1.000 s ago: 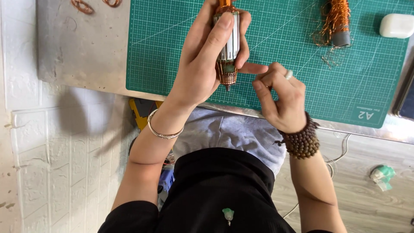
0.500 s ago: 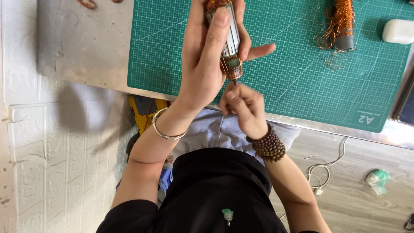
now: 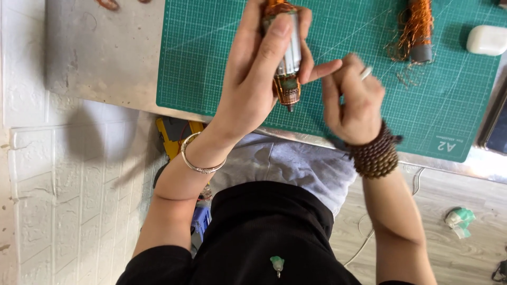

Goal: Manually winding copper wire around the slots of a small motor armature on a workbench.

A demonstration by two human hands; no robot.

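since half a second ago the right hand (image 3: pixel 355 103) has swung right, off the shaft tip, pinching something small and pale. left hand (image 3: pixel 260 79) is wrapped round the armature (image 3: pixel 288 63), top centre over the green mat (image 3: pixel 222 63). it looks heavy, stiff; hold the steel core, not the copper. long axis near vertical, shaft pointing down-frame.

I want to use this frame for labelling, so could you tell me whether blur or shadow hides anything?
Head view: the right hand is motion-blurred, so what its fingers pinch is unclear; the left hand and the motor part it grips are sharp; soft shadows fall on the table, no glare on the green mat.
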